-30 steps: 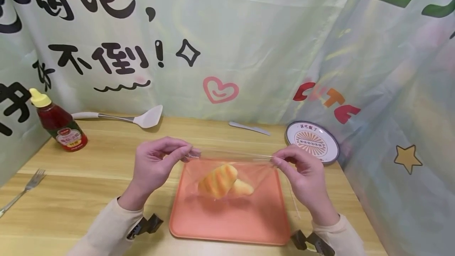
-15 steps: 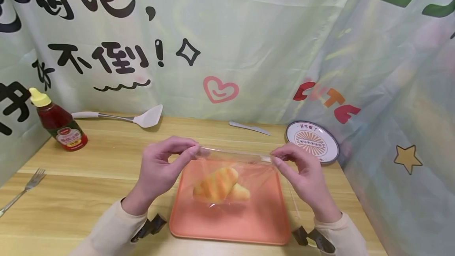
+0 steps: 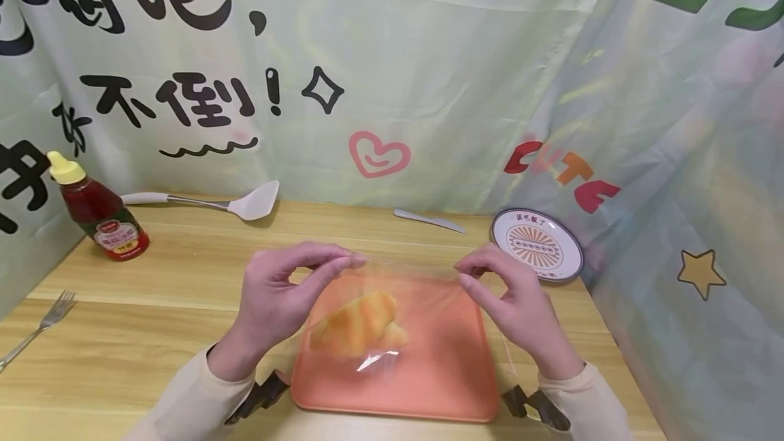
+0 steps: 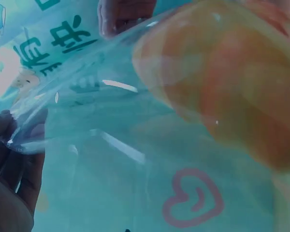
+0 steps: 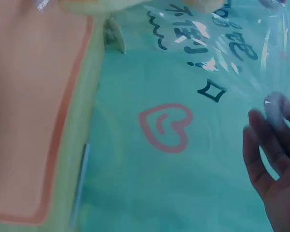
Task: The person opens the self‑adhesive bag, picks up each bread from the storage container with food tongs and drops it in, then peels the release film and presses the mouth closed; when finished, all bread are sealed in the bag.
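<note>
A clear plastic bag (image 3: 422, 295) hangs tilted over the orange-pink tray (image 3: 441, 386), its top edge stretched between both hands. Inside it lie a striped bread roll (image 3: 355, 325) and a smaller pale bread piece (image 3: 395, 336), partly behind the roll. The left hand (image 3: 275, 301) pinches one top corner between thumb and fingers. At the opposite corner, the right hand (image 3: 520, 305) pinches the film. In the left wrist view the bread (image 4: 217, 72) looms large through the film. The right wrist view has the right hand (image 5: 280, 154) at the bag's edge.
A red sauce bottle (image 3: 104, 216) stands at the back left, near a white spatula (image 3: 254, 203). A fork (image 3: 52, 315) lies at the left. Along the back are a knife (image 3: 429, 220) and a white patterned plate (image 3: 539, 243). A printed cloth (image 3: 429, 87) hangs behind.
The bread in the bag has swung left and slightly toward the person. The left hand has shifted right and the right hand slightly left, bringing them closer together. Both keep their pinch.
</note>
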### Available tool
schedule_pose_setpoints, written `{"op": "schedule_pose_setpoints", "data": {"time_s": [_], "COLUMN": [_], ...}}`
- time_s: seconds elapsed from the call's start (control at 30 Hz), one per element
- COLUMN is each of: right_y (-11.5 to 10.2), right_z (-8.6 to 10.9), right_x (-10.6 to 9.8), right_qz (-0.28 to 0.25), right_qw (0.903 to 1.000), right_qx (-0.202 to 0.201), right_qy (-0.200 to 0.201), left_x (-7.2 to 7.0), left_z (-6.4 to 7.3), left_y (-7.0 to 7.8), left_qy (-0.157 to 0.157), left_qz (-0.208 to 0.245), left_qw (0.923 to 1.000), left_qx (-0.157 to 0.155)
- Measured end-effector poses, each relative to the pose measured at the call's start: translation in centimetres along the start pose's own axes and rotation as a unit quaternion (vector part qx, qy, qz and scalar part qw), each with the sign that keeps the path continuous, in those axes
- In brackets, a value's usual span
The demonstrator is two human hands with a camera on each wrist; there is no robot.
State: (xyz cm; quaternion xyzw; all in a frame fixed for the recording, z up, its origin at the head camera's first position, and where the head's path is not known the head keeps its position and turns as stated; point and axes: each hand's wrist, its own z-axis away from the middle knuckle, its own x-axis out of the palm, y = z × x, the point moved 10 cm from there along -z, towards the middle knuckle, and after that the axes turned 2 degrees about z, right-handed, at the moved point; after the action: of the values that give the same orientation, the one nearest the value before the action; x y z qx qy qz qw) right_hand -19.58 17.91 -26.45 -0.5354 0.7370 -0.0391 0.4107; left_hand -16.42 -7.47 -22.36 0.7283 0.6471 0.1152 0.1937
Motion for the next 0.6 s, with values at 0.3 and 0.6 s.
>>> {"op": "schedule_pose_setpoints", "data": {"time_s": [0.3,0.6], "right_y": [-7.5,-11.9], "right_z": [-2.0,-4.6], "right_x": [1.6,4.6], "right_qz": [0.083,0.056], "right_qw": [0.9818,0.9747], "right_qx": [-0.169,-0.216], "right_qy": [0.027,0.008], "left_x": [0.4,1.1], "left_z": [-0.6,-1.0], "left_y": [1.5,3.2], "left_qy": [-0.018,-0.032], "left_qz": [-0.039,-0.079], "left_qw": [0.9979,0.9899], "left_qx": [0.047,0.113]}}
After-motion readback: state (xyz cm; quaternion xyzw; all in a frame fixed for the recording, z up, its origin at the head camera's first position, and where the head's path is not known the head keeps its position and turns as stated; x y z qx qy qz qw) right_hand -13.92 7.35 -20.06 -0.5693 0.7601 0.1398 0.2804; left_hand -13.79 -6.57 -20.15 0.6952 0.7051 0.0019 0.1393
